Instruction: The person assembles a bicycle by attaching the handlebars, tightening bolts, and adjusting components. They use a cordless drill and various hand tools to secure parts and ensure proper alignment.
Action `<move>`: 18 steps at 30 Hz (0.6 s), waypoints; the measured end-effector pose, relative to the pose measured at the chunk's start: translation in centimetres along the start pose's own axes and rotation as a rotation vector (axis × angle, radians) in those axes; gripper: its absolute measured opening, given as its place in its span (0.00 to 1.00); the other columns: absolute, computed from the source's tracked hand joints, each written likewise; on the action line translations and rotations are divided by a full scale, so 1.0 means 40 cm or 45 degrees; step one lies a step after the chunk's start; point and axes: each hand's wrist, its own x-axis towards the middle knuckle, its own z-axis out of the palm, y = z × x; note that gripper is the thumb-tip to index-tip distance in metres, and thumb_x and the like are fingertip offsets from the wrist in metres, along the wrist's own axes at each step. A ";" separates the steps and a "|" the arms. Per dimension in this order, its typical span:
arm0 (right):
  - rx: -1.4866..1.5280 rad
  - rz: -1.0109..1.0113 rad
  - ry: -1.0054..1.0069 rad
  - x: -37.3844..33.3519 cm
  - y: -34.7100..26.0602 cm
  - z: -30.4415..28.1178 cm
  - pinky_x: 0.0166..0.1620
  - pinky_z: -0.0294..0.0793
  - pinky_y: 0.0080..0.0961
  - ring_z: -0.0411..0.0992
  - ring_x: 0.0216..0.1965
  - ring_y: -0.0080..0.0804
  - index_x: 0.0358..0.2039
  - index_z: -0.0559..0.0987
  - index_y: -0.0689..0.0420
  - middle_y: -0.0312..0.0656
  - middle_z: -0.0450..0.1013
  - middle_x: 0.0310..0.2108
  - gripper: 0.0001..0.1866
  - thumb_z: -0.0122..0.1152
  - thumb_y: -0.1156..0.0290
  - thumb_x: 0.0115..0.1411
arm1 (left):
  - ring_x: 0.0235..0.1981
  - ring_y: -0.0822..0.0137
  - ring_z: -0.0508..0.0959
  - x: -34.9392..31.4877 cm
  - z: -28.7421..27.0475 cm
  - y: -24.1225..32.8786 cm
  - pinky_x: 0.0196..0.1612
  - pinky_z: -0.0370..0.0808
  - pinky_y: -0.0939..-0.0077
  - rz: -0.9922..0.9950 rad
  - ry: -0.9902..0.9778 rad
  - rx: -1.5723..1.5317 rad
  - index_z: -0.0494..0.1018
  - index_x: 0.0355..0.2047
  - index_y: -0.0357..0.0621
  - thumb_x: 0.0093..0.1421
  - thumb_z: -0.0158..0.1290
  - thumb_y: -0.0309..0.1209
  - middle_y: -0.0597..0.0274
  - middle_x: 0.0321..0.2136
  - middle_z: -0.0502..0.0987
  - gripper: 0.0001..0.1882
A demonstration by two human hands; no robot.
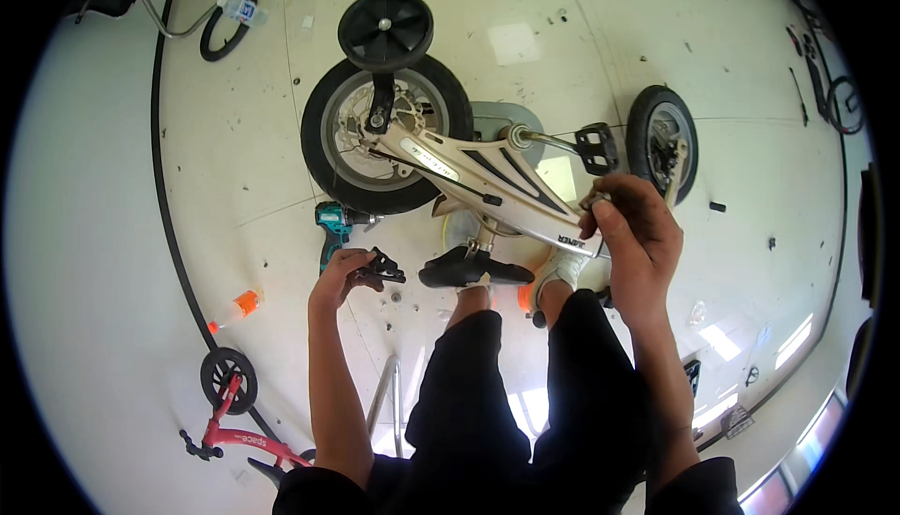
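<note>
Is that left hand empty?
No, the left hand holds a black part, to the left of the bike's seat.

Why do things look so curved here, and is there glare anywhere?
Head view: fisheye distortion bows the dark strip at left and leaves black corners; head view: bright glare patches on the pale floor, several at lower right; head view: the part in the right hand is too small to identify.

Pale bicycle (459,161); black part (384,269) held in left hand (343,274); right hand (642,238) held by frame (534,210); teal drill (332,222) laid near rear wheel (339,164).
</note>
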 end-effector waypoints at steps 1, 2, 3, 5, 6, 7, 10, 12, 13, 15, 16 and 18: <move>-0.024 -0.041 -0.008 -0.024 -0.050 -0.005 0.36 0.71 0.18 0.70 0.30 0.21 0.44 0.72 0.68 0.39 0.71 0.31 0.11 0.53 0.79 0.61 | 0.22 0.58 0.80 -0.027 0.027 0.033 0.30 0.80 0.68 0.054 -0.018 -0.015 0.74 0.35 0.26 0.57 0.53 0.31 0.51 0.28 0.78 0.15; 0.074 -0.024 0.009 -0.055 -0.096 0.012 0.36 0.71 0.18 0.70 0.30 0.21 0.45 0.73 0.67 0.39 0.72 0.31 0.11 0.52 0.79 0.61 | 0.23 0.58 0.80 -0.081 0.040 0.074 0.29 0.80 0.68 0.120 0.028 0.017 0.73 0.35 0.27 0.57 0.53 0.32 0.51 0.28 0.78 0.15; 0.098 -0.009 -0.013 -0.090 -0.142 0.023 0.36 0.72 0.18 0.70 0.30 0.20 0.45 0.73 0.67 0.39 0.72 0.31 0.11 0.52 0.79 0.62 | 0.24 0.59 0.80 -0.131 0.080 0.120 0.31 0.80 0.68 0.276 0.013 -0.003 0.73 0.35 0.27 0.57 0.53 0.32 0.51 0.28 0.78 0.15; 0.250 0.007 -0.182 -0.166 -0.233 0.041 0.36 0.73 0.20 0.71 0.31 0.21 0.43 0.73 0.67 0.40 0.73 0.31 0.10 0.49 0.78 0.63 | 0.27 0.60 0.80 -0.231 0.172 0.206 0.35 0.80 0.68 0.593 0.008 -0.031 0.73 0.35 0.29 0.58 0.53 0.32 0.52 0.29 0.78 0.14; 0.296 0.043 -0.226 -0.204 -0.272 0.041 0.36 0.74 0.21 0.71 0.31 0.23 0.43 0.73 0.68 0.42 0.73 0.31 0.10 0.48 0.77 0.64 | 0.29 0.61 0.80 -0.287 0.209 0.247 0.37 0.80 0.68 0.753 0.048 -0.022 0.72 0.35 0.30 0.58 0.53 0.32 0.53 0.30 0.78 0.14; 0.440 0.064 -0.240 -0.240 -0.288 0.036 0.35 0.75 0.24 0.72 0.31 0.26 0.44 0.72 0.70 0.44 0.73 0.31 0.11 0.46 0.77 0.64 | 0.30 0.62 0.80 -0.349 0.263 0.286 0.39 0.80 0.67 0.851 0.100 -0.037 0.72 0.34 0.32 0.59 0.53 0.32 0.53 0.30 0.78 0.12; 0.747 0.228 -0.096 -0.320 -0.333 0.041 0.35 0.75 0.25 0.73 0.31 0.29 0.44 0.71 0.71 0.46 0.73 0.31 0.13 0.44 0.75 0.65 | 0.33 0.65 0.80 -0.480 0.412 0.354 0.43 0.80 0.66 1.100 0.119 -0.123 0.69 0.28 0.41 0.60 0.54 0.30 0.56 0.31 0.77 0.08; 0.929 0.279 0.132 -0.317 -0.349 0.064 0.33 0.75 0.25 0.72 0.30 0.31 0.44 0.71 0.71 0.47 0.73 0.30 0.14 0.44 0.73 0.65 | 0.34 0.65 0.80 -0.534 0.475 0.369 0.43 0.80 0.65 1.202 0.055 -0.148 0.68 0.29 0.41 0.60 0.53 0.30 0.57 0.30 0.76 0.07; 1.012 0.285 0.199 -0.296 -0.341 0.088 0.33 0.75 0.25 0.72 0.28 0.31 0.44 0.71 0.71 0.47 0.73 0.30 0.14 0.44 0.73 0.65 | 0.34 0.65 0.79 -0.568 0.501 0.370 0.43 0.80 0.66 1.188 0.063 -0.153 0.68 0.31 0.39 0.60 0.53 0.29 0.58 0.30 0.76 0.07; 1.049 0.287 0.258 -0.245 -0.307 0.130 0.33 0.75 0.24 0.72 0.28 0.30 0.43 0.71 0.70 0.47 0.73 0.30 0.13 0.44 0.73 0.65 | 0.34 0.64 0.79 -0.587 0.531 0.358 0.42 0.79 0.66 1.113 -0.008 -0.232 0.68 0.34 0.38 0.60 0.53 0.29 0.57 0.31 0.76 0.08; 0.984 0.265 0.292 -0.222 -0.284 0.118 0.34 0.75 0.24 0.72 0.28 0.29 0.43 0.71 0.70 0.47 0.73 0.31 0.13 0.45 0.73 0.65 | 0.34 0.64 0.79 -0.571 0.560 0.350 0.42 0.79 0.66 1.054 -0.082 -0.280 0.68 0.35 0.37 0.60 0.53 0.29 0.57 0.31 0.76 0.08; 0.843 0.235 0.368 -0.181 -0.222 0.070 0.34 0.75 0.23 0.72 0.29 0.29 0.43 0.72 0.69 0.46 0.74 0.31 0.12 0.45 0.74 0.65 | 0.37 0.65 0.78 -0.503 0.579 0.327 0.44 0.77 0.67 0.869 -0.184 -0.224 0.71 0.38 0.37 0.61 0.52 0.31 0.57 0.33 0.77 0.10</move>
